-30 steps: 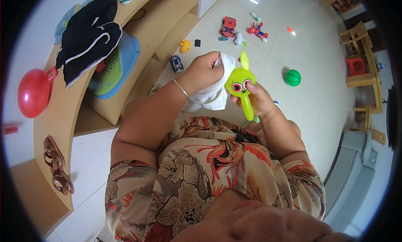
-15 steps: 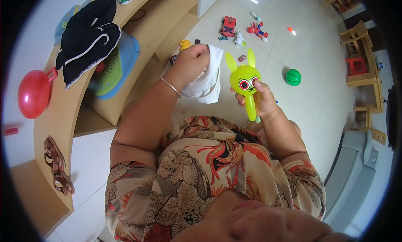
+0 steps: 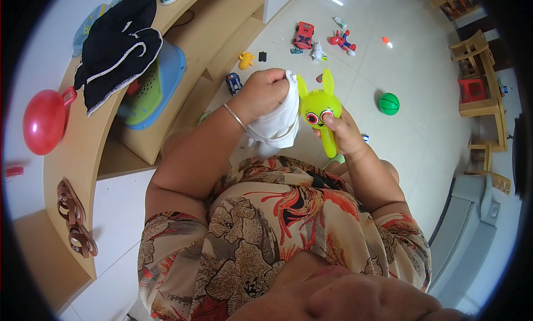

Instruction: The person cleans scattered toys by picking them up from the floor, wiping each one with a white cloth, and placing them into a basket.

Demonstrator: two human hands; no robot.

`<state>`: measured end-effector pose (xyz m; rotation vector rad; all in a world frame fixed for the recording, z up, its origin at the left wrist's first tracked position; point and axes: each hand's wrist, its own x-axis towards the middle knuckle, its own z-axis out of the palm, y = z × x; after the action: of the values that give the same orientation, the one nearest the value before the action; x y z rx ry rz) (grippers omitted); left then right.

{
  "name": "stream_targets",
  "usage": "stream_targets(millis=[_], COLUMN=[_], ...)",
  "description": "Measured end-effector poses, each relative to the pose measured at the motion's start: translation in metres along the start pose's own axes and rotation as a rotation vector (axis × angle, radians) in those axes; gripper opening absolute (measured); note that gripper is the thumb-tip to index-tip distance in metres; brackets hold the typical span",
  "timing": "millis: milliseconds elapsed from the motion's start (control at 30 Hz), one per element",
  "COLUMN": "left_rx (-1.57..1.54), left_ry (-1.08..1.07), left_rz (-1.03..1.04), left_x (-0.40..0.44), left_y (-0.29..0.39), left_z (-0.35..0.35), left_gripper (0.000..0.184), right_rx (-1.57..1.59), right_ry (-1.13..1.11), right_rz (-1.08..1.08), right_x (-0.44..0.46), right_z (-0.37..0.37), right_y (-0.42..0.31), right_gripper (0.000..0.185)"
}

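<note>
My left hand (image 3: 267, 91), with a bracelet on its wrist, is closed on a white cloth (image 3: 277, 121) that hangs down in folds. In my right hand (image 3: 342, 133) is a yellow-green rabbit toy (image 3: 321, 103) with long ears and big red-rimmed eyes. My right thumb presses on its face, and the fingers behind it are partly hidden. The cloth's edge is right beside the rabbit's left ear; whether they touch I cannot tell.
Toys lie on the tiled floor: a red car (image 3: 303, 35), a red and blue figure (image 3: 342, 41), a green ball (image 3: 388, 103), a yellow toy (image 3: 246, 60) and a dark toy car (image 3: 234, 83). At left, a curved wooden shelf (image 3: 119, 107) holds dark clothing (image 3: 119, 49) and sandals (image 3: 71, 201).
My left hand has moved right and slightly down with the cloth. The rabbit toy has shifted a little left and tilted, bringing the two closer together.
</note>
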<state>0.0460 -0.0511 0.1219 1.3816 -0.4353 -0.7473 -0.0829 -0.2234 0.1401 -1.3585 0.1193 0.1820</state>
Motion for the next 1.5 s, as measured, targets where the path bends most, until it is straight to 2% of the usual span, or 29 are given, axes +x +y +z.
stream_targets(millis=[100,167,300,367,500,700,767,900,1000,1067,1200,1267,1300,1333,1400,1433,1467,1500], left_rx=[-0.006,-0.211,-0.268,-0.207,-0.161,0.007,0.105,0.013,-0.094,-0.161,-0.137,-0.001,0.161,0.161,0.336,0.436,0.435,0.574], left_ry=[0.064,0.061,0.047,0.001,0.018,-0.003,0.053,0.081,0.048,-0.056,-0.115,-0.179,-0.197,-0.196,-0.153,-0.133,-0.132,-0.100], left_rz=[0.019,-0.081,-0.106,-0.111,-0.074,0.019,0.050,0.064,-0.040,-0.116,-0.156,-0.180,-0.127,-0.128,0.107,0.178,0.175,0.166], left_x=[-0.001,0.000,-0.001,-0.003,-0.003,0.003,0.005,0.002,-0.001,0.000,-0.004,-0.003,0.001,0.002,0.001,0.003,0.002,0.001], left_y=[0.006,0.008,0.008,0.009,0.007,-0.001,-0.002,0.005,0.006,-0.002,-0.009,-0.015,-0.022,-0.028,-0.035,-0.044,-0.042,-0.038], left_z=[-0.001,-0.003,-0.002,0.001,0.004,-0.002,-0.005,-0.006,-0.002,0.002,0.020,0.027,0.029,0.033,0.047,0.051,0.054,0.057], left_gripper=[0.025,0.025,0.025,0.024,0.024,0.023,0.022,0.023,0.023,0.022,0.023,0.024,0.024,0.024,0.024,0.023,0.023,0.023], right_rx=[0.077,0.133,0.146,0.114,-0.048,0.159,0.278,0.348,0.444,0.452,0.545,0.546,0.547,0.548,0.509,0.542,0.543,0.553], right_ry=[0.026,0.040,0.018,0.030,0.015,-0.011,-0.027,-0.042,-0.006,0.144,0.150,0.192,0.233,0.233,0.213,0.228,0.227,0.251], right_rz=[0.054,0.073,0.068,0.067,-0.004,0.103,0.138,0.166,0.152,0.094,-0.008,-0.024,-0.038,-0.037,-0.103,-0.070,-0.066,-0.059], right_x=[0.001,0.002,0.001,0.000,-0.001,0.003,0.004,0.005,0.008,0.010,0.015,0.017,0.018,0.021,0.028,0.027,0.029,0.031], right_z=[-0.002,-0.004,-0.005,-0.005,0.002,-0.008,-0.011,-0.016,-0.016,-0.014,-0.015,-0.010,-0.007,-0.006,-0.002,0.000,0.002,0.003], right_y=[0.002,0.002,0.001,0.000,-0.001,0.008,0.011,0.008,0.006,0.003,0.001,-0.001,-0.001,0.002,0.008,0.009,0.011,0.013], right_gripper=[0.054,0.058,0.060,0.051,0.050,0.049,0.057,0.058,0.057,0.051,0.050,0.050,0.050,0.050,0.049,0.046,0.046,0.047])
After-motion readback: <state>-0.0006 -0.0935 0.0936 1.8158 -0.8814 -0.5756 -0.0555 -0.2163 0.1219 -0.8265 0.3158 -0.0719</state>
